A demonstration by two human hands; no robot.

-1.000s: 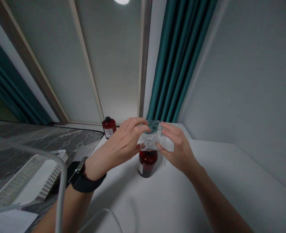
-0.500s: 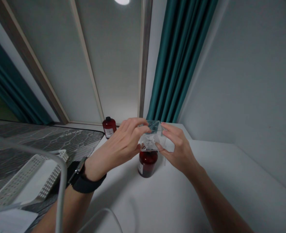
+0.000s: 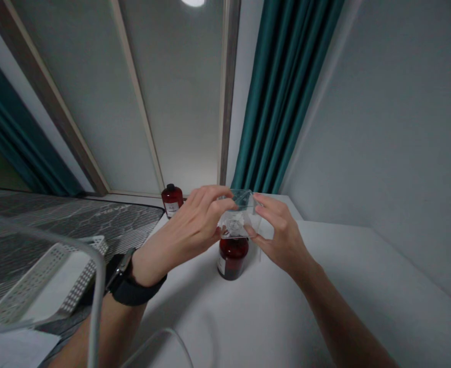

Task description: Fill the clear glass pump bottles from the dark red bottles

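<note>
Between my two hands is a clear plastic box (image 3: 236,223), see-through and gripped from both sides. My left hand (image 3: 198,220), with a black watch on its wrist, has its fingers closed on the box's left side. On the right side, the fingers and thumb of my right hand (image 3: 279,230) pinch the same box. A dark red-brown bottle (image 3: 233,260) with a white label stands upright on the white table (image 3: 256,322), directly below the box in view. The box hides the bottle's top; whether the two touch, I cannot tell.
A second red-brown bottle (image 3: 172,200) with a black cap stands at the table's far left edge. A white perforated basket (image 3: 49,281) lies to the left, behind a pale curved bar (image 3: 97,306). A white cable (image 3: 167,332) loops near the front. Green curtains (image 3: 275,102) hang behind.
Both hands and the clear box stay in nearly the same place. The box shows only a very slight shift, and the bottles have not moved.
</note>
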